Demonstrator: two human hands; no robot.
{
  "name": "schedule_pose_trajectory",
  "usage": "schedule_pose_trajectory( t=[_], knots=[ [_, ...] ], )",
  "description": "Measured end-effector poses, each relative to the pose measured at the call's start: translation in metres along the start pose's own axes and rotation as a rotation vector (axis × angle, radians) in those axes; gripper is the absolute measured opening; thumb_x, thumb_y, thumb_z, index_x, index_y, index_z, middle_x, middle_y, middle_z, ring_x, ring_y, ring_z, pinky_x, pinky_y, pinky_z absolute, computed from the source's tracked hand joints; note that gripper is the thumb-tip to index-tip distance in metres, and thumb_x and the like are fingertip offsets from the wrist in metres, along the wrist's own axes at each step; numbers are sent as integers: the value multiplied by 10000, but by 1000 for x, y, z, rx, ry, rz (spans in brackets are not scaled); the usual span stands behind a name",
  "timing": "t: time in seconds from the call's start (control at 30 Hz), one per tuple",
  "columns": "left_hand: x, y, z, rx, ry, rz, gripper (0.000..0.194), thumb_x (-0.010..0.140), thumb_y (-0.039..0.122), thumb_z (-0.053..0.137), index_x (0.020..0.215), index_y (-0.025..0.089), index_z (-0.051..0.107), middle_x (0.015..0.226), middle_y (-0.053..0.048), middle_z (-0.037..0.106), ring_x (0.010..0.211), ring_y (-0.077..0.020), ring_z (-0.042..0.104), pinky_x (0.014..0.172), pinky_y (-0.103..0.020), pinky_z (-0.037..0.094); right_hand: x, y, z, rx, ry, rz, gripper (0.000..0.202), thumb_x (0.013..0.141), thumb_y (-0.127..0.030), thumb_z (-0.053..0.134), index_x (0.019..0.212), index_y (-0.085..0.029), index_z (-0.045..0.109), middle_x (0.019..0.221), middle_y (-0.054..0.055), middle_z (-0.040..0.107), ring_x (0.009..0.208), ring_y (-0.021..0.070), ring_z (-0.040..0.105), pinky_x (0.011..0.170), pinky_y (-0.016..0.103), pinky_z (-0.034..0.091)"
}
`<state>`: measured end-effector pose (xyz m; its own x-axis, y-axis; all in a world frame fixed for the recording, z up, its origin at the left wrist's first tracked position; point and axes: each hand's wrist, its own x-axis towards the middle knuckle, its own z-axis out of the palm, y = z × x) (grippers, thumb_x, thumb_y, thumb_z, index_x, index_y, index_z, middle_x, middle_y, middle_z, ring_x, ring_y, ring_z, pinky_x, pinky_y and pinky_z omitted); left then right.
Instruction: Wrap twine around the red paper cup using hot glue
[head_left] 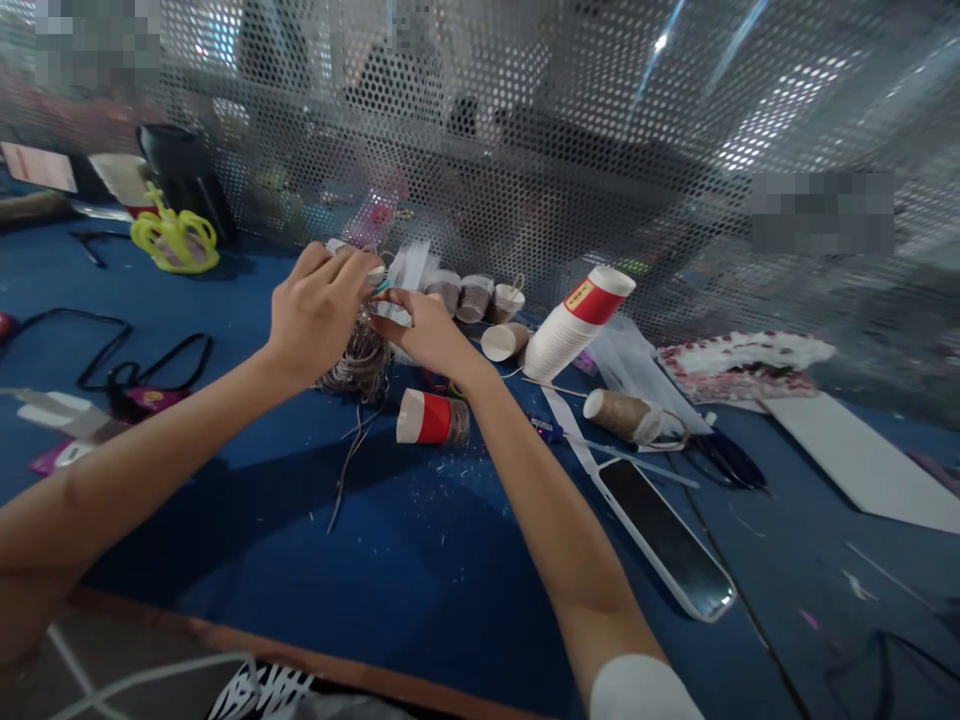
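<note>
Both hands meet at the middle left of the view, above a tangle of grey-brown cord [358, 362]. My left hand [319, 305] is curled, with a whitish object [375, 272] partly visible at its fingertips. Close against it, my right hand [420, 325] pinches near a small teal piece [380, 287]; what exactly it holds is too small to name. Below them a paper cup with a red band [427, 418] lies on its side, cord wound round one end. Loose cord ends trail down over the blue table [420, 560].
A leaning stack of paper cups [566, 335], cord-wrapped cups [474, 298], a wrapped roll [619, 412] and a phone [664, 535] lie to the right. At left are a yellow crown [175, 240] and black cable [112, 350]. Perforated metal mesh [525, 150] stands behind.
</note>
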<state>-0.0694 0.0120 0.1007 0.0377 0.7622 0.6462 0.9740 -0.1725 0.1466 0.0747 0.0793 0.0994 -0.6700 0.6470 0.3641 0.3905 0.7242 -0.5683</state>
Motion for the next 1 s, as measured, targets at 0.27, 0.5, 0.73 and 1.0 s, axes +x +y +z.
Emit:
schedule_pose_trajectory(
  t=[0.27,0.5,0.73,1.0],
  knots=[
    [-3,1,12,26,61,-18,327,1004,276,333,1189,172,583,1029,-136,661,1110,-307,565,923,-436,439,5,15,15,48,146,-81,222,880,-229,483,866,-163,695,938,-7,742,952,133,680,892,268,507],
    [-3,1,27,-111,117,-127,297,934,278,488,1181,113,485,1228,-177,564,1186,-327,534,973,-457,435,5,17,5,43,145,-71,208,824,-212,497,804,-164,698,693,-24,678,711,137,635,738,281,498],
    [-5,-2,45,-355,-52,-232,285,932,257,491,1180,121,453,1039,-142,681,879,-240,685,723,-341,513,0,29,-5,13,195,-115,190,830,-186,539,837,-201,729,954,28,762,973,212,674,928,357,469],
    [-3,4,32,53,-338,-106,324,951,203,331,1025,145,641,933,-133,731,881,-301,693,760,-389,489,2,48,-16,-54,383,-41,195,849,-265,541,894,-202,720,1025,73,758,1015,246,688,1002,443,460]
  ],
)
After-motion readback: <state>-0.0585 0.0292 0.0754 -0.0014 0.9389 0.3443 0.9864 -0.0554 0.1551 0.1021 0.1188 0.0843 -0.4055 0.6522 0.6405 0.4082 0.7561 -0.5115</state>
